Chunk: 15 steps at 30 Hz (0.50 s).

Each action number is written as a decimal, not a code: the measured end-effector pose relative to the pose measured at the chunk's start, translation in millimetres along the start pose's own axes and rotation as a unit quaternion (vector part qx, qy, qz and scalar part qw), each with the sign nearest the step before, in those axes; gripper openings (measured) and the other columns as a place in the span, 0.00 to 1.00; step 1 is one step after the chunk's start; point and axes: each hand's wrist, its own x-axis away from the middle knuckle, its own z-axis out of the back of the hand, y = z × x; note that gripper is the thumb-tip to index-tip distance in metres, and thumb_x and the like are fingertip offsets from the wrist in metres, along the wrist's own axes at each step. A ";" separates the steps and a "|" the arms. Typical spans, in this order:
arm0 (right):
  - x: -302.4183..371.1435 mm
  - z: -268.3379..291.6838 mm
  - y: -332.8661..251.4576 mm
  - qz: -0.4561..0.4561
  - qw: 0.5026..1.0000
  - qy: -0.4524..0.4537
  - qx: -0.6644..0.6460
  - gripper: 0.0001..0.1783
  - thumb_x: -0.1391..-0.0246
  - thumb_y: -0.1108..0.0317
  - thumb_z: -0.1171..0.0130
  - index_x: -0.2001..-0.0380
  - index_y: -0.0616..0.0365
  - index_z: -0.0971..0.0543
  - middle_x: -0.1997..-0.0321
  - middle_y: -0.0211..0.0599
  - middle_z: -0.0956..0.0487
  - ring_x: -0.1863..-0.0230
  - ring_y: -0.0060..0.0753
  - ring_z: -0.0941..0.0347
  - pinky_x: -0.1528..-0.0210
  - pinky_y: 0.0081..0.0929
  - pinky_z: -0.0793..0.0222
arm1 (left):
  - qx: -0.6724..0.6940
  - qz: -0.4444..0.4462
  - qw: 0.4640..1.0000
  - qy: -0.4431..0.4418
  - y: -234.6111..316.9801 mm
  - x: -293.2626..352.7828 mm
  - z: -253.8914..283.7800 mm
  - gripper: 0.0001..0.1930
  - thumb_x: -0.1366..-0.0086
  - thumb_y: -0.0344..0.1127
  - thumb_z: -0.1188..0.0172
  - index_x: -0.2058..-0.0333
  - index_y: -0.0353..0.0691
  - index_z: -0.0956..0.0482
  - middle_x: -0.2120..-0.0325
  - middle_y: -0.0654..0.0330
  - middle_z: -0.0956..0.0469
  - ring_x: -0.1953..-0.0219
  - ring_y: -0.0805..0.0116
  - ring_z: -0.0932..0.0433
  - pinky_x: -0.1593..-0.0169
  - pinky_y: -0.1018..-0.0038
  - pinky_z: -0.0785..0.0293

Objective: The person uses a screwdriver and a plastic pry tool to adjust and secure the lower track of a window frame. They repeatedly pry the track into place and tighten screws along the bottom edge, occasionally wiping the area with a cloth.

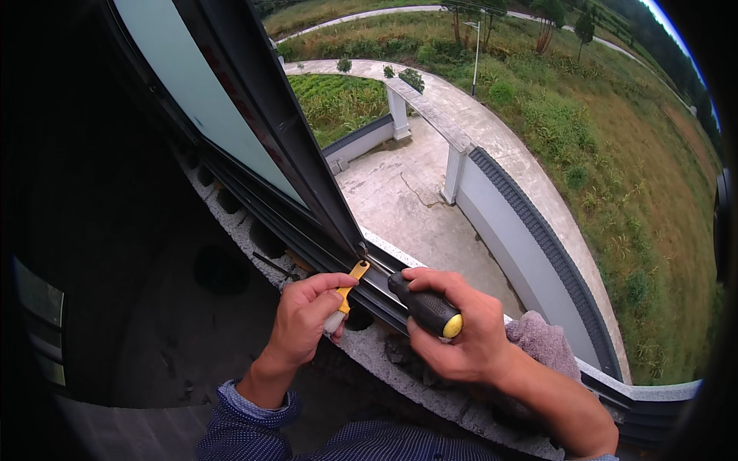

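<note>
A small brush with a yellow handle (352,280) and pale bristles is pinched between the thumb and fingers of my left hand (302,316). Its holed handle end points up at the lower corner of the dark window sash (296,146). My right hand (478,332) is wrapped around the black and yellow grip of a screwdriver (427,305). The metal shaft runs left along the dark window track (384,292) to that same sash corner, close to the brush's end. Whether the screwdriver tip touches the sash or a screw I cannot tell.
A crumpled greyish-purple cloth (543,342) lies on the sill to the right of my right wrist. The rough stone sill (369,355) has dark hollows and debris along it. Beyond the window opening, far below, are a concrete yard (392,188) and a curved wall (530,250).
</note>
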 end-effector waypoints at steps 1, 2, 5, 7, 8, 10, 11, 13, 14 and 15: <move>-0.5 0.7 -1.4 -0.001 1.000 0.002 -0.001 0.26 0.51 0.78 0.30 0.47 0.63 0.21 0.49 0.52 0.15 0.53 0.50 0.12 0.50 0.34 0.17 | 0.000 0.000 1.000 0.000 -0.2 0.2 0.2 0.17 0.27 0.30 0.46 0.45 0.26 0.18 0.75 0.60 0.19 0.79 0.77 0.24 0.75 0.78 0.26; -1.3 1.5 -2.9 -0.001 1.000 0.004 -0.002 0.26 0.51 0.78 0.30 0.47 0.63 0.21 0.49 0.52 0.15 0.53 0.51 0.12 0.50 0.34 0.17 | 0.001 0.001 1.000 0.001 -0.3 0.4 0.4 0.17 0.27 0.30 0.46 0.45 0.26 0.18 0.75 0.60 0.19 0.79 0.77 0.24 0.75 0.78 0.26; -4.3 1.9 -2.5 0.013 1.000 0.010 0.007 0.26 0.51 0.78 0.30 0.47 0.63 0.21 0.48 0.52 0.15 0.52 0.51 0.12 0.49 0.34 0.17 | 0.002 -0.004 1.000 -0.002 -0.6 -0.4 0.5 0.17 0.27 0.30 0.46 0.46 0.26 0.18 0.75 0.60 0.19 0.80 0.76 0.24 0.75 0.78 0.26; -7.2 1.0 -2.3 0.022 1.000 0.011 0.010 0.25 0.51 0.78 0.30 0.47 0.63 0.21 0.49 0.51 0.15 0.53 0.51 0.13 0.49 0.34 0.18 | 0.005 -0.004 1.000 -0.003 -0.6 -0.6 0.3 0.17 0.27 0.30 0.46 0.46 0.26 0.18 0.75 0.60 0.19 0.80 0.76 0.24 0.76 0.78 0.26; -8.9 0.4 -2.7 0.024 1.000 0.011 0.010 0.25 0.50 0.78 0.30 0.47 0.63 0.21 0.49 0.51 0.15 0.53 0.51 0.13 0.49 0.34 0.18 | 0.007 -0.003 1.000 -0.005 -0.5 -0.8 -0.2 0.17 0.27 0.30 0.46 0.46 0.26 0.18 0.75 0.60 0.19 0.80 0.76 0.24 0.76 0.78 0.26; -10.8 -2.3 -2.5 0.021 1.000 0.008 0.005 0.25 0.50 0.77 0.30 0.47 0.64 0.21 0.50 0.51 0.15 0.53 0.51 0.13 0.49 0.34 0.18 | 0.007 -0.002 1.000 -0.003 -0.9 -0.4 0.1 0.17 0.27 0.30 0.46 0.46 0.26 0.18 0.75 0.60 0.19 0.80 0.76 0.24 0.76 0.78 0.26; -11.4 -3.7 -2.3 0.016 1.000 0.005 0.002 0.25 0.50 0.77 0.30 0.47 0.64 0.21 0.51 0.51 0.15 0.54 0.50 0.13 0.50 0.35 0.18 | 0.005 -0.002 1.000 0.000 -1.0 -0.1 0.4 0.17 0.27 0.30 0.46 0.46 0.26 0.18 0.75 0.60 0.19 0.80 0.76 0.24 0.76 0.78 0.26; -11.8 -5.4 -0.9 0.006 1.000 0.001 0.000 0.25 0.49 0.77 0.30 0.46 0.64 0.22 0.52 0.51 0.16 0.55 0.50 0.13 0.51 0.35 0.18 | 0.008 -0.001 1.000 0.000 -0.9 -0.5 0.3 0.17 0.27 0.29 0.46 0.46 0.25 0.18 0.75 0.60 0.19 0.80 0.77 0.24 0.75 0.78 0.26; -11.7 -7.2 1.9 0.003 1.000 -0.002 0.000 0.25 0.49 0.76 0.29 0.46 0.64 0.22 0.53 0.51 0.16 0.55 0.50 0.13 0.51 0.35 0.18 | 0.012 0.001 1.000 0.000 -0.9 -0.6 0.4 0.18 0.28 0.29 0.46 0.45 0.25 0.18 0.75 0.60 0.19 0.80 0.77 0.24 0.75 0.78 0.25; -11.7 -7.6 3.0 -0.001 1.000 -0.004 0.000 0.25 0.49 0.76 0.29 0.46 0.64 0.22 0.53 0.51 0.16 0.56 0.50 0.13 0.52 0.35 0.18 | 0.016 0.002 1.000 -0.001 -0.3 -0.8 0.1 0.18 0.28 0.28 0.46 0.45 0.25 0.18 0.75 0.60 0.18 0.80 0.78 0.24 0.74 0.77 0.25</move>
